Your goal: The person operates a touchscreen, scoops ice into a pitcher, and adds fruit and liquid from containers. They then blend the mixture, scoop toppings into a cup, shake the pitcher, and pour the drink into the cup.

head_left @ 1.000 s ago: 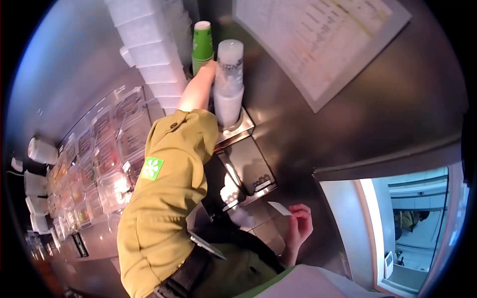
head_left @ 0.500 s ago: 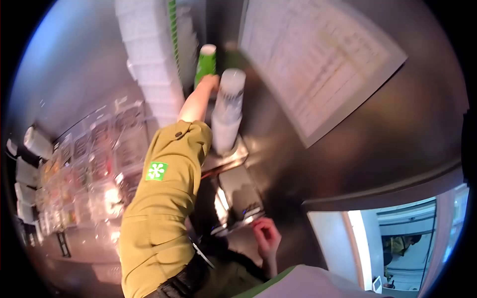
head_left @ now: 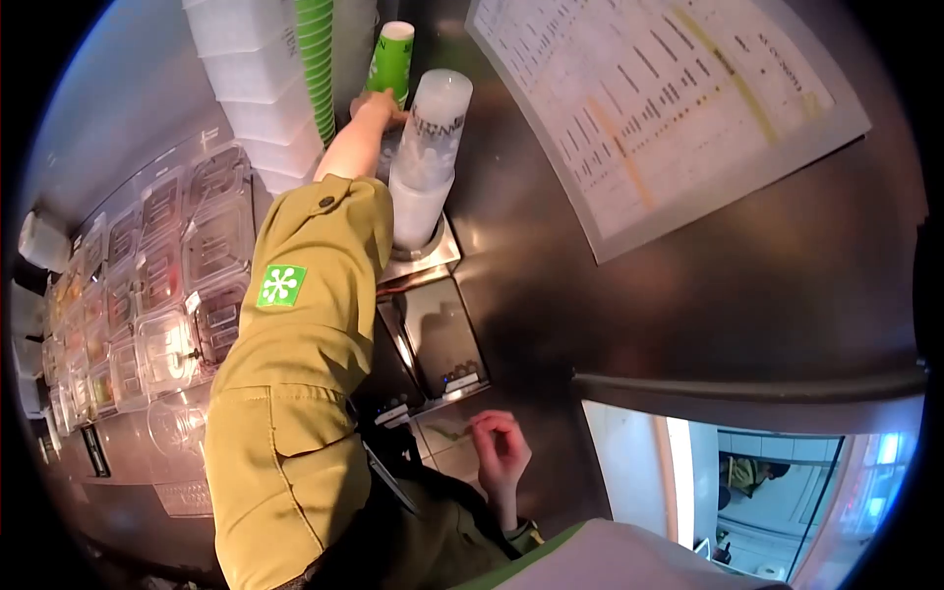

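At the upper middle, my left hand (head_left: 378,106) is closed around the lower part of a green paper cup (head_left: 391,65) with a white end facing up. My left arm, in an olive sleeve with a green patch, is stretched out toward it. Just right of that hand stands a tall stack of translucent plastic cups (head_left: 433,147) with dark print, on a metal holder (head_left: 425,262). Low in the middle, near my body, my right hand (head_left: 501,454) is curled, its thumb and fingers drawn together, with nothing visible in them.
Left of my arm are white tubs (head_left: 258,74), a column of nested green cups (head_left: 317,69) and rows of clear lidded containers (head_left: 162,265). A printed sheet (head_left: 669,108) hangs on the metal wall. Through an opening at lower right, another person (head_left: 745,476) is visible.
The view has shifted, so the cups and containers appear higher and further left. My left hand stays at the green cup. My right hand remains curled near my body.
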`<state>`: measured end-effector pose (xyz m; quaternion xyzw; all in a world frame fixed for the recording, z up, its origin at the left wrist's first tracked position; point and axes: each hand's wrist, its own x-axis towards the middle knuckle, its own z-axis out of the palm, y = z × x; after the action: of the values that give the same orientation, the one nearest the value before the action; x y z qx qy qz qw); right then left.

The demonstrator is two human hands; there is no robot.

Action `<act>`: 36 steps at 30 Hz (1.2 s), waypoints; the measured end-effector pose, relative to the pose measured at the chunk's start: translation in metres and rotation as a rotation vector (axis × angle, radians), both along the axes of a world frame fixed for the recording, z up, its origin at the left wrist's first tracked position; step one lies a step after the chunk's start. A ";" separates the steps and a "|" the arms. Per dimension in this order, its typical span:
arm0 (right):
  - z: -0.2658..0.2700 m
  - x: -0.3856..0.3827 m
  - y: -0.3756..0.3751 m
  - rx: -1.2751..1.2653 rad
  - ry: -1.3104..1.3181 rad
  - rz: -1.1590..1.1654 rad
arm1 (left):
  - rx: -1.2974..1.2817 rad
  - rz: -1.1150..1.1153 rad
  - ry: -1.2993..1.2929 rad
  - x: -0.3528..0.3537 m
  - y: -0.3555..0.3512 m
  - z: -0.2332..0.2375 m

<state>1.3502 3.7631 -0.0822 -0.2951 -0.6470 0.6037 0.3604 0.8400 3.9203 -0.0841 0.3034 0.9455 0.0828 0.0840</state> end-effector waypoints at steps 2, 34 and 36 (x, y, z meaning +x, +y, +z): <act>0.001 -0.001 0.007 0.014 0.019 -0.007 | -0.117 -0.003 -0.194 0.002 -0.003 0.003; 0.171 -0.083 -0.120 -0.340 0.833 0.693 | 2.093 0.257 -0.852 0.394 -0.447 0.128; 0.167 -0.093 -0.159 -0.296 0.752 0.815 | 2.305 0.165 -1.581 0.404 -0.487 0.129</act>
<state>1.2573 3.6037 0.0850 0.1658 -0.4446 0.8414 0.2588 1.2437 3.4328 0.0445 0.0188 0.0642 0.9548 0.2895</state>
